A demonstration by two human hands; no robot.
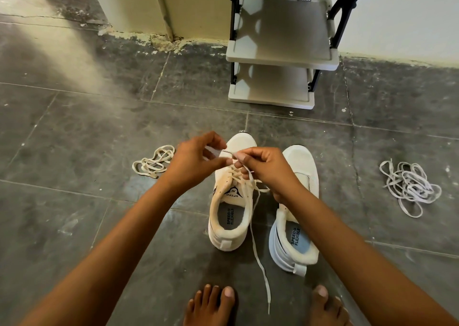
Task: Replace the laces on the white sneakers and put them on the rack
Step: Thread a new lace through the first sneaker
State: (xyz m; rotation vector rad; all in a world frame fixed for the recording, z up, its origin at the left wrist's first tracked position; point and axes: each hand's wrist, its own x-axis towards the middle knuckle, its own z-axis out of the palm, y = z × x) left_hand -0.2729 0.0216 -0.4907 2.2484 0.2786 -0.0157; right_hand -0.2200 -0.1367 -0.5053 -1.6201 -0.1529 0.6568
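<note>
A person's left hand [196, 159] and right hand [263, 169] each pinch closed on the lace [258, 248] over the left sneaker [232, 201], standing on the floor [74, 127] near the rack [280, 52]; its long trailing end could snag underfoot.

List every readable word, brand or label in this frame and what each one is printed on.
"SPEED FLEXIBLE": insole of the left sneaker.
"SPEED FLEXIBLE": insole of the right sneaker.
"SPEED", under an S logo: tongue of the left sneaker.
No text shows on the shoe rack or on the loose laces on the floor.
</note>
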